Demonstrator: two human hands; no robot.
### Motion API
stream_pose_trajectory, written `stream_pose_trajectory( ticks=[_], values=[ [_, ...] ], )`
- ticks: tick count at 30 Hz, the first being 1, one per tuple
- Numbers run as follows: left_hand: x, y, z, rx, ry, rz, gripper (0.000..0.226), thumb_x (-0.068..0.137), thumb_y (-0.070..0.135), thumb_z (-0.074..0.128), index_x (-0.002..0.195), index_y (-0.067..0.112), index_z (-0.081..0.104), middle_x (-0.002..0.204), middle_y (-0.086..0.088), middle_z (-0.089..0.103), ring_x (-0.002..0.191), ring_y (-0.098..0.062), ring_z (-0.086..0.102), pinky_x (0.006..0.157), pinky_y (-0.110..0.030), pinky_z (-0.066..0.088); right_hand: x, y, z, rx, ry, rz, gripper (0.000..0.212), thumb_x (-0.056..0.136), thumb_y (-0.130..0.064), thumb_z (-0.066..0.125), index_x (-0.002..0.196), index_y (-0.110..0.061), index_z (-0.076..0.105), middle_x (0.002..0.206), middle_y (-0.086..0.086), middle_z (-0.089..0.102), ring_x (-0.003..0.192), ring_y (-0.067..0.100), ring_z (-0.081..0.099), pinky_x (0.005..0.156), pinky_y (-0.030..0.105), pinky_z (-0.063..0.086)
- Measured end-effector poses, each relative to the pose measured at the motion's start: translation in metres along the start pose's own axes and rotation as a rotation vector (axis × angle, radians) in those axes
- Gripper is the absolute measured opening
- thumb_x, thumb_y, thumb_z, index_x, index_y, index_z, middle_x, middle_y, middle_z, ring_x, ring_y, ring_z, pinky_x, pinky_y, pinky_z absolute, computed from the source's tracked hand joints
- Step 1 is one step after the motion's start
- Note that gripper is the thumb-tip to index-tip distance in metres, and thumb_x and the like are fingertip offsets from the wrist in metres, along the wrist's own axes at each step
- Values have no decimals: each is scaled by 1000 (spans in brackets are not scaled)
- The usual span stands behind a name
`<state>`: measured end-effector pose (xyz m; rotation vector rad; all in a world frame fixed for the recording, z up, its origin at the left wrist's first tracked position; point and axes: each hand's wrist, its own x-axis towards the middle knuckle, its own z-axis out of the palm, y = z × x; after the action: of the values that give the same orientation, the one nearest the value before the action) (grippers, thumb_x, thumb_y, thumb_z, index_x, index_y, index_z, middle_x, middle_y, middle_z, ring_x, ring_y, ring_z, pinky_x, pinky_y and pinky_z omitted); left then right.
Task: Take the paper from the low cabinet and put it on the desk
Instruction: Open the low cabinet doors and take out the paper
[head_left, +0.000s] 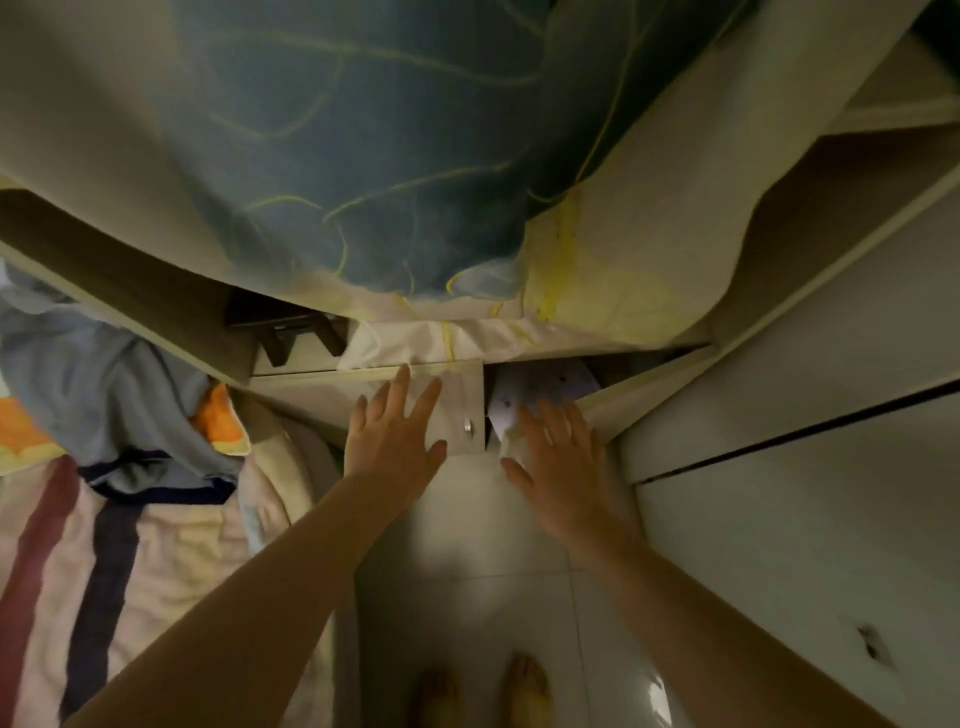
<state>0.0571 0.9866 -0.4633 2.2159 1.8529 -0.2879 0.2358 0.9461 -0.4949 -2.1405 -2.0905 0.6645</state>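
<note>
The low cabinet (311, 402) stands below me against the wall, its right door swung open. My left hand (395, 434) lies flat with spread fingers on the shut left door (460, 405), just left of its small metal knob (469, 427). White paper (540, 387) with small dark marks lies inside the open compartment. My right hand (563, 467) reaches into that opening with fingers apart, its fingertips at the paper's near edge; whether it grips the paper cannot be told. The desk is not clearly in view.
A blue and cream curtain (363, 156) hangs over the cabinet top. A bed with striped sheets and a light blue garment (104, 395) fills the left. White wardrobe doors (805, 493) close in the right. Glossy floor tiles (467, 597) and my bare feet (483, 691) are below.
</note>
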Motion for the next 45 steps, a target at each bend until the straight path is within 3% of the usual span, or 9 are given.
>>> stream_pose_trajectory(
  ticks=[3, 5, 13, 16, 23, 30, 37, 40, 45],
  values=[
    [13, -3, 13, -16, 13, 40, 74, 88, 48, 43, 145, 32, -1, 158, -9, -4, 144, -29, 7, 117, -47, 9, 5, 5, 8, -10, 78, 0, 53, 80, -50, 35, 127, -25, 40, 136, 13, 52, 131, 38, 39, 93, 60, 45],
    [17, -4, 18, -29, 25, 52, 75, 88, 46, 45, 145, 32, -1, 158, -7, -5, 145, -29, 5, 117, -47, 7, 2, 12, 12, -5, 108, -1, 47, 78, -49, 34, 117, -26, 47, 127, 11, 58, 127, 33, 34, 88, 57, 50],
    [29, -2, 17, -45, 26, 37, 76, 88, 41, 48, 146, 28, 0, 158, -8, 1, 145, -28, 4, 117, -48, 9, -50, 55, 22, 47, 177, -115, 40, 82, -48, 50, 106, -17, 57, 127, 10, 54, 130, 29, 31, 95, 40, 45],
    [27, 2, 18, -60, 25, 31, 77, 87, 40, 50, 146, 28, 1, 158, -8, 3, 145, -29, 4, 117, -49, 12, -79, 74, 16, 85, 204, -125, 34, 77, -37, 64, 102, -16, 54, 125, 5, 46, 130, 26, 30, 88, 32, 48],
    [26, 7, 18, -73, 10, 5, 79, 87, 37, 52, 146, 26, 1, 158, -10, -1, 144, -31, 1, 116, -52, 12, -132, 137, 1, 4, 168, 82, 49, 71, -27, 77, 112, -11, 54, 127, 5, 40, 133, 23, 27, 61, 37, 62],
    [22, 14, 28, -60, 65, -47, 85, 82, 32, 61, 146, 23, 5, 157, -15, 3, 143, -35, 5, 112, -57, 15, -137, 194, -19, -173, 96, 121, 53, 74, -26, 75, 121, -8, 57, 128, 17, 53, 133, 28, 31, 84, 48, 56],
    [21, 15, 29, -57, 75, -71, 85, 83, 34, 59, 146, 25, 3, 158, -13, 3, 143, -34, 6, 113, -56, 15, -131, 163, -13, -299, 162, 236, 53, 72, -32, 74, 120, -17, 57, 128, 15, 57, 130, 34, 38, 94, 63, 39],
    [21, 15, 30, -79, 89, -64, 84, 83, 34, 59, 146, 24, 5, 158, -13, 3, 143, -35, 6, 114, -55, 14, -110, 131, -6, -151, 193, 231, 52, 78, -32, 69, 125, -19, 52, 133, 13, 54, 128, 39, 42, 99, 62, 34],
    [21, 19, 42, -111, 208, -35, 81, 80, 31, 62, 145, 24, 14, 156, -15, 11, 142, -37, 12, 114, -56, 14, -46, 96, 32, 228, 80, 216, 52, 88, -28, 57, 136, -16, 40, 138, 13, 47, 119, 33, 45, 96, 44, 44]
  ],
)
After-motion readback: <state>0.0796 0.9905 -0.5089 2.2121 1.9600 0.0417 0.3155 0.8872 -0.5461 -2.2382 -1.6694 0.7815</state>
